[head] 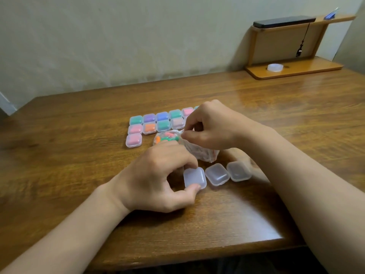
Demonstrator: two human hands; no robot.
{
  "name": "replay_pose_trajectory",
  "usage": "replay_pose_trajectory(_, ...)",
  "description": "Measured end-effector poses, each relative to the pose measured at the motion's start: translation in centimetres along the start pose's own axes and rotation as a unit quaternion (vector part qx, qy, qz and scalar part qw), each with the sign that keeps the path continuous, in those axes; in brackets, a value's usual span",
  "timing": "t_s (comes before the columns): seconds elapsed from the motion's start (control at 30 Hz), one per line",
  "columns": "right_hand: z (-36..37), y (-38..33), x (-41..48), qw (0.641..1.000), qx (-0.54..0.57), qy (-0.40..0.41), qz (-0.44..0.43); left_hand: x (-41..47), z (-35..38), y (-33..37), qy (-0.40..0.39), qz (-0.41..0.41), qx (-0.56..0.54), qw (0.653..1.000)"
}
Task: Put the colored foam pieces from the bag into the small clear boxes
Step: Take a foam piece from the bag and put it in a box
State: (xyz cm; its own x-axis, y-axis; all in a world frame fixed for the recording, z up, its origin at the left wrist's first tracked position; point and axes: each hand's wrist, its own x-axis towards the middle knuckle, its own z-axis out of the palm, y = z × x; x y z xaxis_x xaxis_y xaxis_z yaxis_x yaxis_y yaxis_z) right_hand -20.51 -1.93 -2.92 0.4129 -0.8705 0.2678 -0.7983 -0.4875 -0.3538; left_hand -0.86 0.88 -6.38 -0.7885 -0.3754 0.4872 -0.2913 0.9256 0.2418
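Wooden table (79,155): three empty clear boxes (195,178) (217,174) (238,171), one foam-filled bag (201,154).

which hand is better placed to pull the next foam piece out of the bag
Right, most likely. The right hand pinches the bag right beside the foam pieces; the left hand is occupied, gripping an empty clear box.

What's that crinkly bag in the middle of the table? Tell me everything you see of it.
The bag is thin, crinkled clear plastic, lying on the wooden table between the filled boxes behind it and three empty boxes in front. Green, pink and orange foam pieces show through its left end. The right hand pinches its upper edge there. The left hand hides part of its near side; whether it touches the bag cannot be told.
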Motion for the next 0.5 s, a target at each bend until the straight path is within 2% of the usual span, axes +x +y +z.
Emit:
replay_pose_trajectory(0.2,-0.8,0.7,0.2,0.995,0.031,0.092,0.002,1.6,-1.6,-1.6,0.155,-0.053,0.032,0.986)
replay_pose_trajectory(0.3,-1.6,0.9,0.1,0.985,0.099,0.143,0.005,3.2,-2.2,-2.8,0.201,-0.098,0.003,0.975)
replay_pose_trajectory(0.4,-1.7,1.0,0.0,0.981,0.142,0.129,0.012,4.2,-1.3,-3.7,0.237,-0.138,-0.02,0.962)
replay_pose_trajectory(0.5,-1.4,1.0,0.2,0.982,0.156,0.102,0.021,3.8,-0.2,-4.2,0.259,-0.139,0.015,0.956)
